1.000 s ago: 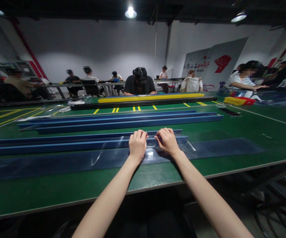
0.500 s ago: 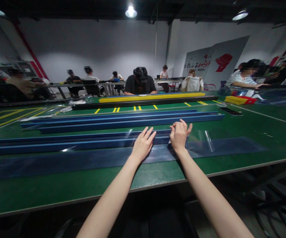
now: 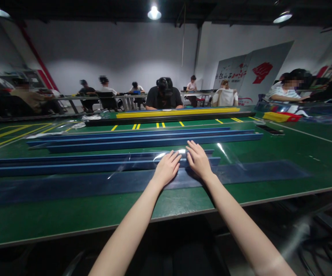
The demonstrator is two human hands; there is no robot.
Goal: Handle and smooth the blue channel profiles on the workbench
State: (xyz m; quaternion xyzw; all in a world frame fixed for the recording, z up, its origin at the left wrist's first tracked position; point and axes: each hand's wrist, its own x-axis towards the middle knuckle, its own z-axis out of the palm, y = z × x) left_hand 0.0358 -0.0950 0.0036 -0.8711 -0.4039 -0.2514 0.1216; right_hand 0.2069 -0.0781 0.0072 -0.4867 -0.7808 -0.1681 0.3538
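Observation:
My left hand (image 3: pixel 167 166) and my right hand (image 3: pixel 197 159) lie side by side, fingers stretched flat, on a long blue rail (image 3: pixel 97 164) covered by a clear plastic film (image 3: pixel 226 151). Both palms press on the film over the rail's right part. A dark blue flat strip (image 3: pixel 258 170) lies just in front of the rail, along the green table (image 3: pixel 183 201). Neither hand grips anything.
More blue rails (image 3: pixel 143 138) lie behind, then a black and yellow rail (image 3: pixel 177 113). A person in black sits across the table (image 3: pixel 163 97); other people sit at tables left, behind and right. A phone (image 3: pixel 273 130) and a red-yellow object (image 3: pixel 281 116) lie far right.
A second ago both hands were curled on the film near the rail's front. They opened and spread apart, and now lie flat together farther up on the rail.

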